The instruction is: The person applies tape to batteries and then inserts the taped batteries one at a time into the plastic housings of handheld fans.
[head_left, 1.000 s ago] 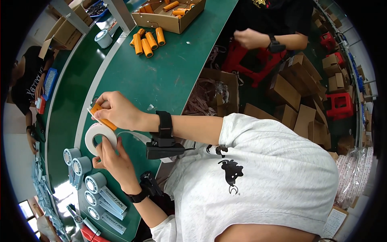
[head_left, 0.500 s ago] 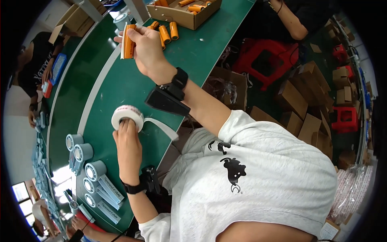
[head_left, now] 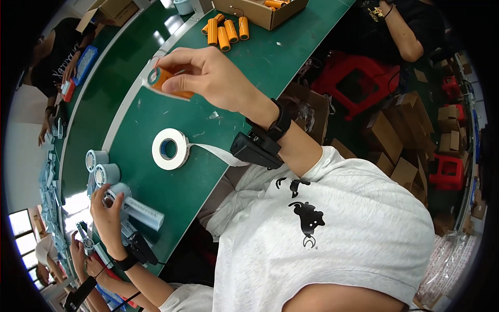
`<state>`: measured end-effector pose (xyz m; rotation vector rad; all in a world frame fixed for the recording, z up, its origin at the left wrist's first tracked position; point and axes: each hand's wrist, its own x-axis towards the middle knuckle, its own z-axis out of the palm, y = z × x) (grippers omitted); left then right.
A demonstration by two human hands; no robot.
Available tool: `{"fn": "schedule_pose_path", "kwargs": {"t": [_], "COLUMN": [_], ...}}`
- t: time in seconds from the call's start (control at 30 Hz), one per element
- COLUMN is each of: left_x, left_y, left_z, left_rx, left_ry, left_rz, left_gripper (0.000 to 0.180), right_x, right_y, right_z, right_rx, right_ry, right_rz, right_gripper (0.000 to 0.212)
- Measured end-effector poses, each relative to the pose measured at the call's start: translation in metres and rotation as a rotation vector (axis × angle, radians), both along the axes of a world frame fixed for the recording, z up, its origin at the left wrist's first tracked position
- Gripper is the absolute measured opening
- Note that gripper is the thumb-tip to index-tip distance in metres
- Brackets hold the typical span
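Observation:
My right hand (head_left: pixel 200 75) grips an orange cylindrical battery (head_left: pixel 165 78) between thumb and fingers, above the green table. Thin wires show at its end, and a white strip lies along its far side. At the lower left, the fingers of my left hand (head_left: pixel 109 221) are curled round the head of a pale blue handheld fan (head_left: pixel 120 191), whose handle (head_left: pixel 145 214) points right. Two more fans (head_left: pixel 106 174) stand just beyond it, and others lie partly hidden under my left hand. Between my hands rests a roll of white tape (head_left: pixel 170 149), its loose end (head_left: pixel 221 155) trailing to the table's edge.
Several orange batteries (head_left: pixel 223 37) lie near a cardboard box (head_left: pixel 260 15) at the far side. A co-worker's hands (head_left: pixel 86 260) are close to my left forearm. Another person sits at far left beside a blue tray (head_left: pixel 86 65). Red stools (head_left: pixel 358 78) and cartons (head_left: pixel 408 122) stand at right.
My left hand has left the tape roll and moved down-left onto a fan, whose handle has swung slightly. My right hand has tilted the battery from upright to slanting, nearer me.

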<state>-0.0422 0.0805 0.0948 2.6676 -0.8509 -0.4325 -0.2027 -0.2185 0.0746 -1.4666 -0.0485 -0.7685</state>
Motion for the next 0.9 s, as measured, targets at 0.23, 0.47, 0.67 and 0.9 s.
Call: {"fn": "schedule_pose_path", "kwargs": {"t": [0.23, 0.47, 0.67, 0.9], "left_x": [-0.042, -0.054, -0.070, -0.095], "left_y": [-0.022, -0.011, 0.008, -0.005], "left_z": [-0.052, -0.032, -0.020, -0.030], "left_rx": [0.023, -0.444, -0.181, 0.045], "left_ry": [-0.677, -0.195, -0.131, -0.437], "left_rz": [0.040, -0.359, -0.486, -0.481], "left_gripper": [0.037, 0.031, 0.030, 0.031], "right_x": [-0.001, 0.004, -0.005, -0.007], "right_y": [0.051, 0.078, 0.072, 0.100], "right_z": [0.012, -0.007, -0.005, -0.003], "right_rx": [-0.277, -0.147, 0.199, 0.043], "right_ry": [0.084, 0.230, 0.292, 0.177], "right_rz": [0.207, 0.314, 0.390, 0.423], "right_gripper": [0.028, 0.022, 0.022, 0.025]}}
